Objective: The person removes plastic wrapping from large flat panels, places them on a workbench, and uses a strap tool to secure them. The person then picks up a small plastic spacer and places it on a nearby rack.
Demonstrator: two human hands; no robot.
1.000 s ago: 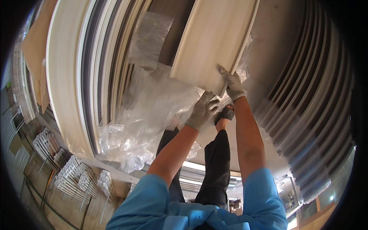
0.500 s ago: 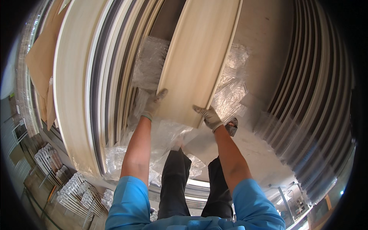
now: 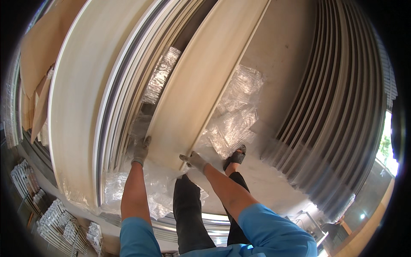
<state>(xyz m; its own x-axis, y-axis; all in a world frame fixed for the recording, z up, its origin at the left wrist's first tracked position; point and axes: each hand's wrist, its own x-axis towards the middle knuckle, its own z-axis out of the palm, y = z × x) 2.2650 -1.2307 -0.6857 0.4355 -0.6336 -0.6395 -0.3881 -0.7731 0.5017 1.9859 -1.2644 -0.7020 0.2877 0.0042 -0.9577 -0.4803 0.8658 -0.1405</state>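
Okay, my left grip [image 3: 141,151] and right grip [image 3: 195,161] pinch the cream panel [image 3: 192,85] by its near end. It slants over plastic wrap [image 3: 234,107], between the left stack [image 3: 81,103] and right stack [image 3: 338,107]: hold taken, not yet released.

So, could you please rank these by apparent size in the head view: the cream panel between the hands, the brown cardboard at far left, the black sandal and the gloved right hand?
1. Cream panel
2. Brown cardboard
3. Black sandal and gloved right hand: they look too alike to rank
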